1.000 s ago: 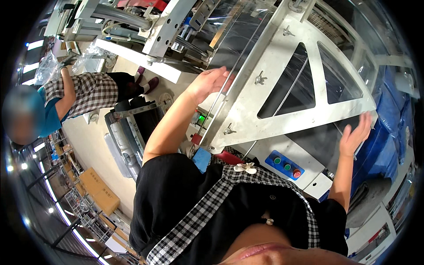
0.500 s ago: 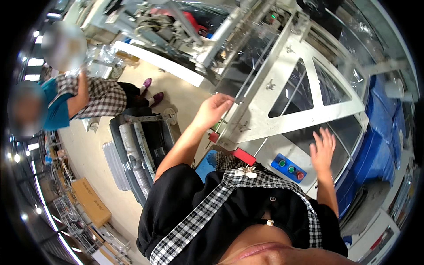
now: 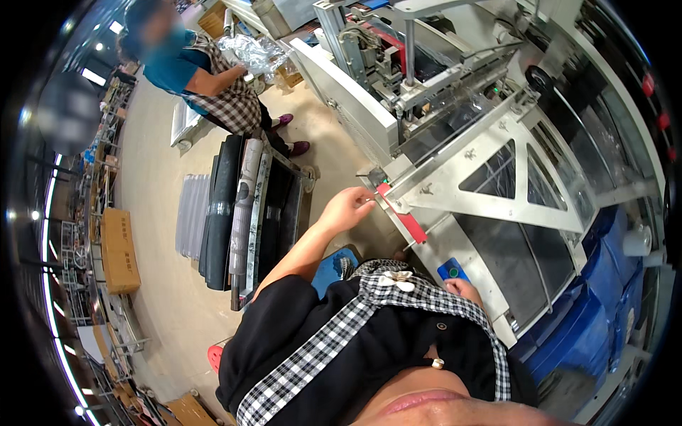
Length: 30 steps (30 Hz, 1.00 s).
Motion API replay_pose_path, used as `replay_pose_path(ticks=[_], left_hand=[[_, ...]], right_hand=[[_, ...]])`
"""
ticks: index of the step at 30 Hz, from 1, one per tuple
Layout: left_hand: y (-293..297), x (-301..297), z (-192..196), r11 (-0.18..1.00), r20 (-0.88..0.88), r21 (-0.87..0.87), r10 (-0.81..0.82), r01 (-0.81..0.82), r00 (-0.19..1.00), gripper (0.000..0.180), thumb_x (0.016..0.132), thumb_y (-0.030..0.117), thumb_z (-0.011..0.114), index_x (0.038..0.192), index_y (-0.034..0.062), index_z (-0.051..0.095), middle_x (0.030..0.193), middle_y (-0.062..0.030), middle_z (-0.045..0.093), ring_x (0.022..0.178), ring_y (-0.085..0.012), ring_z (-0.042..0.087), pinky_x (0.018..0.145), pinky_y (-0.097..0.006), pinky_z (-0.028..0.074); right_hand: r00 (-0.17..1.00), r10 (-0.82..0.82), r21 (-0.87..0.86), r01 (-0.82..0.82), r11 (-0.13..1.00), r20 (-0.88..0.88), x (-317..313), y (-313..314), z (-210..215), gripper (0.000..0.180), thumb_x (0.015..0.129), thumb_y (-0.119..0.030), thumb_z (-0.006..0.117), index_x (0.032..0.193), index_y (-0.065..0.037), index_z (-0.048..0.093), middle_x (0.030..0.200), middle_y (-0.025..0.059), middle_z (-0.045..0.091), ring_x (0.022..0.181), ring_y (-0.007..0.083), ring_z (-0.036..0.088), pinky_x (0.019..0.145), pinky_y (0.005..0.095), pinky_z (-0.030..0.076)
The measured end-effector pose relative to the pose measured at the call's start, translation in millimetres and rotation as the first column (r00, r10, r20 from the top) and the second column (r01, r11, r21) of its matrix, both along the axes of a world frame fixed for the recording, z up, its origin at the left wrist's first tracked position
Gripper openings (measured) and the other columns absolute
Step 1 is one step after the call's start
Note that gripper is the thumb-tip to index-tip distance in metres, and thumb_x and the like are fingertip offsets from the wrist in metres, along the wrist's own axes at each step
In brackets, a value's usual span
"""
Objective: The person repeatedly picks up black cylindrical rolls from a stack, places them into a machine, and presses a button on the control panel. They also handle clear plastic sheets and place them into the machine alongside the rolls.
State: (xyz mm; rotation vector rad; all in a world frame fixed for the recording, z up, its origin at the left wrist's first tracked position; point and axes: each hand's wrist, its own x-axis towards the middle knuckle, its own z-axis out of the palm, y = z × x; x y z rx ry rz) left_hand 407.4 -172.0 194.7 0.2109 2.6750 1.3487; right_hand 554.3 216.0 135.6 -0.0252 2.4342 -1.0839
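Beside the near left corner of a white machine, my left hand (image 3: 349, 209) has its fingers curled in and the thumb close to them. Whatever they may hold is hidden. The fingertips are next to a red strip (image 3: 403, 213) on the machine's edge; I cannot tell whether they touch it. My right hand (image 3: 465, 290) is at a small blue control box (image 3: 450, 270) with a green button showing. It covers the rest of the box, and its fingers are mostly hidden. Over the dark bed (image 3: 508, 252) slants a white frame (image 3: 490, 192) with triangular openings.
A cart with dark and grey rolls (image 3: 245, 213) stands to my left. Beyond it a person (image 3: 213, 82) in a checked apron holds clear plastic. Blue sheeting (image 3: 590, 284) hangs along the machine's right side. A cardboard box (image 3: 119, 250) stands far left.
My right hand has come down from above the bed to the blue control box. My left hand stays near the machine's corner, now lower beside the red strip. The view has shifted.
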Motion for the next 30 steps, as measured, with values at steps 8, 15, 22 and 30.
replay_pose_path(ticks=[8,15,22,30], left_hand=[[-28,79,-14,0.995,0.258,-0.023,0.099,-0.096,0.961,0.033,0.084,0.024,0.066,0.103,-0.0026,0.063,0.094,-0.0160,0.066,0.087,-0.0262,0.066,0.078,-0.034,0.051],[1,56,-13,0.995,0.223,0.033,-0.100,0.095,0.970,0.026,0.087,0.015,0.066,0.104,-0.0035,0.062,0.082,-0.0052,0.066,0.076,-0.0089,0.061,0.069,-0.025,0.050],[27,-59,36,0.983,0.014,0.124,-0.141,0.138,0.990,0.026,0.086,0.009,0.065,0.110,0.0010,0.062,0.063,0.0028,0.056,0.059,-0.0038,0.051,0.055,-0.021,0.043],[15,-311,236,0.901,-0.324,0.433,0.166,-0.010,0.932,0.071,0.081,0.014,0.067,0.140,0.0024,0.030,0.078,-0.0051,0.063,0.061,-0.0091,0.054,0.053,-0.024,0.045]], right_hand=[[0.995,0.094,0.134,-0.097,0.986,0.022,-7,6,15,0.035,0.087,-0.033,0.061,0.106,-0.005,0.064,0.098,0.0144,0.067,0.090,0.0298,0.065,0.077,0.0386,0.050],[0.998,0.013,0.141,-0.022,0.990,0.063,26,19,-30,0.031,0.087,-0.031,0.060,0.106,-0.006,0.063,0.096,0.0138,0.067,0.091,0.0311,0.063,0.076,0.0392,0.050],[0.953,-0.258,0.036,0.255,0.966,0.158,43,22,-53,0.031,0.087,-0.033,0.061,0.093,-0.003,0.063,0.085,0.0165,0.066,0.082,0.0292,0.064,0.071,0.0369,0.048],[0.937,-0.318,0.047,0.315,0.948,0.141,39,-6,-70,0.033,0.087,-0.035,0.061,0.091,-0.002,0.064,0.085,0.0175,0.067,0.081,0.0314,0.064,0.070,0.0381,0.049]])
